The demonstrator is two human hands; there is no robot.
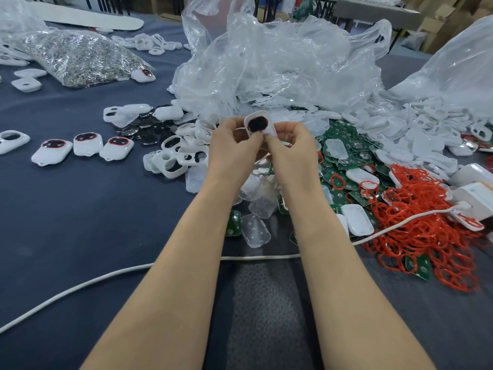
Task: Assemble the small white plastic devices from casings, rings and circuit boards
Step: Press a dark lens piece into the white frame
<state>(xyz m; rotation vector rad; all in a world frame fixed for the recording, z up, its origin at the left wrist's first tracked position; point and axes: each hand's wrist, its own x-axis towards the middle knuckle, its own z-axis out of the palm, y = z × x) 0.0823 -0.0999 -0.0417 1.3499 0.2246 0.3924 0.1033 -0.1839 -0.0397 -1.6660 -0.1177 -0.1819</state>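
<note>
- White casing (269, 122) is held up between both hands, above the parts pile and clear of the counter (80, 209). Its face is turned to the camera.
- A dark oval window with a thin red edge fills the casing's face.
- Left hand (230, 145) pinches the casing's left side, thumb at the lower edge of the dark window and fingers curled behind.
- Right hand (290, 148) pinches the lower right corner, thumb pressed on the white face. The other fingers are hidden behind the casing.
- The two thumbs meet just below the window.
- Empty casings (184, 156) lie in a heap just left of the left hand.
- Further left, three assembled devices (88, 144) lie in a row with their red-rimmed windows up.
- Green circuit boards (336, 158) are piled just right of the right hand, with white covers scattered on top.
- Red rings (416, 231) form a tangled heap right of the right forearm, near the boards.
- Clear plastic covers (256, 231) lie under and between the wrists.
- Crumpled clear bag (266, 62) sits beyond the hands and touches the pile.
- Bag of small metal parts (74, 57) lies well off to the far left.
- White cable (106, 276) runs across the counter beneath both forearms.
</note>
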